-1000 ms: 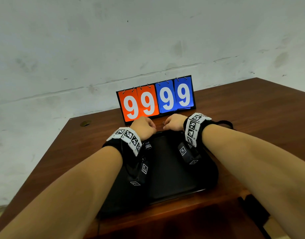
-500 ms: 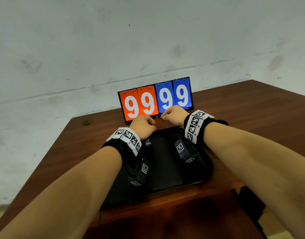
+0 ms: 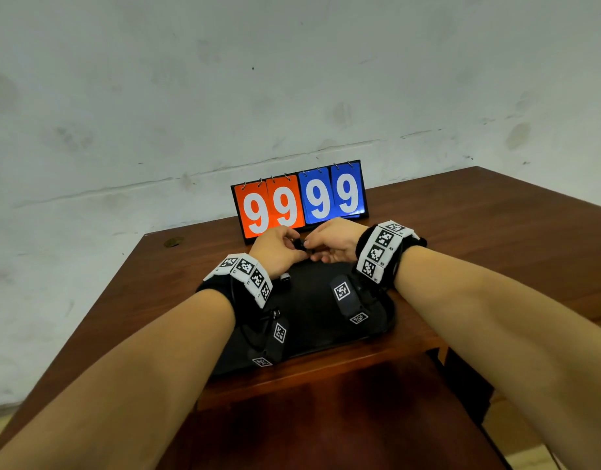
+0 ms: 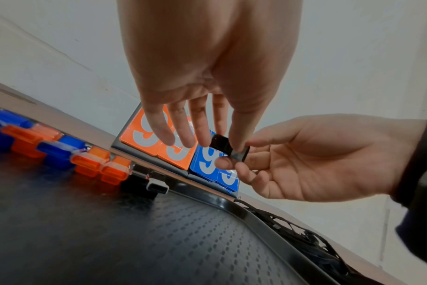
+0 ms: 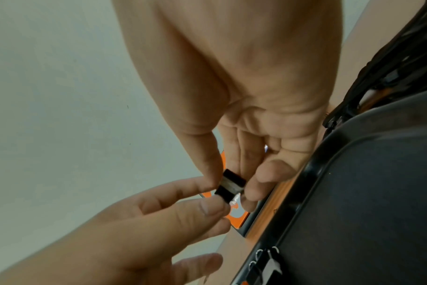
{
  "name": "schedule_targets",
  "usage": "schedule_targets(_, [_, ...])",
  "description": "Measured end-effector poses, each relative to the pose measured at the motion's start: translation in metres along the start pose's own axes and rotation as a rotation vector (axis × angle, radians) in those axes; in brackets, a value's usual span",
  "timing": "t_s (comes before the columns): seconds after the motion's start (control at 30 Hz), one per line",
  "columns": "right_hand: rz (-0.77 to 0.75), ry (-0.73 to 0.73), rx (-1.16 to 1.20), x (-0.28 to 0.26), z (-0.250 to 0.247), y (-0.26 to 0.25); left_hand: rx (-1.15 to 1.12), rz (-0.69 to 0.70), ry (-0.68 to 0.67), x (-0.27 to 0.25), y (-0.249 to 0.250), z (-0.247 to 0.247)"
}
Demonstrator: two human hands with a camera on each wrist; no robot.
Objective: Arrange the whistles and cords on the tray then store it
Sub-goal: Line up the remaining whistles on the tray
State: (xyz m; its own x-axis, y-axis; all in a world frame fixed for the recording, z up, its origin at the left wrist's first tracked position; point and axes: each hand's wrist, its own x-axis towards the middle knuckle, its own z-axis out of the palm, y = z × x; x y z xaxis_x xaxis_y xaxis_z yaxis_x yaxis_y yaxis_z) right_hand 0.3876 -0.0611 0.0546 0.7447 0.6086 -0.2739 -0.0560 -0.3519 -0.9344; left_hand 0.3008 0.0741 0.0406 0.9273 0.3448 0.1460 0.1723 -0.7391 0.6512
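Both the left hand [image 4: 207, 77] and right hand [image 4: 317, 164] pinch one black whistle [image 4: 228, 147] above the tray [image 4: 234, 204].

Tray [image 3: 312, 334] sitting on worktop [image 3: 462, 232]; scoreboard [image 3: 299, 201] standing behind it; cords [image 4: 305, 237] lying beside tray's right rim.

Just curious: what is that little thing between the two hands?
A small black whistle, pinched by left hand and right hand above the tray; the left wrist view shows it best.

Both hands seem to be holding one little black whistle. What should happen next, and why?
Probably set the black whistle, pinched by the left hand and right hand, beside the last black one in the row on the tray.
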Motion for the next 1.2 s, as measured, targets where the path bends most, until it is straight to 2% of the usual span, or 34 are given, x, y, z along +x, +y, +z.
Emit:
schedule_targets(0.1, [0.014,-0.009,0.059,-0.003,0.004,0.000,0.023,0.013,0.010,-0.004,0.000,-0.002])
schedule_targets(0.27, [-0.038,-0.007,-0.006,-0.006,0.005,0.002,0.047,0.025,0.027,-0.006,-0.004,-0.001])
schedule_targets(0.5, [-0.069,0.017,-0.015,0.007,0.010,0.009,0.118,0.005,-0.028,0.000,-0.009,0.006])
schedule_targets(0.73, [-0.042,-0.001,-0.171,0.021,0.017,0.015,0.223,0.011,-0.102,0.013,-0.018,0.007])
schedule_targets(0.87, [-0.032,0.011,-0.236,0.031,0.022,0.017,0.213,-0.052,-0.155,0.019,-0.020,-0.001])
schedule_targets(0.97, [-0.039,0.009,-0.307,0.036,0.027,0.017,0.236,-0.115,-0.144,0.019,-0.025,-0.008])
schedule_targets(1.07, [-0.028,0.010,-0.323,0.040,0.032,0.018,0.239,-0.125,-0.141,0.021,-0.033,-0.012])
schedule_targets(1.2, [-0.007,0.035,-0.331,0.044,0.038,0.019,0.216,-0.156,-0.211,0.022,-0.041,-0.017])
